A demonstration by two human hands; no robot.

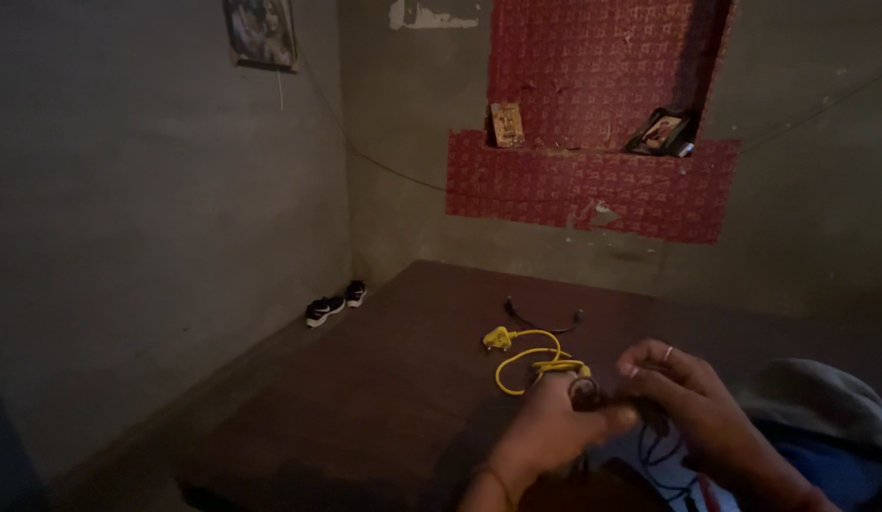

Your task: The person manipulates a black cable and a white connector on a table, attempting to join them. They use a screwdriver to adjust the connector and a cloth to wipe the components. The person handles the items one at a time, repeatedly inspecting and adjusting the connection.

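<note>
Two hands (612,412), one yellow cable (526,356)

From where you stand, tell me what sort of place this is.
Probably a plain room in a home. Bare plaster walls meet at a corner where a pair of shoes sits on the floor, a red-lined wall niche holds small framed pictures, and a picture hangs on the left wall.

Hands (616,408) motion-blurred — held dark item unclear, forearms cut off below
</note>
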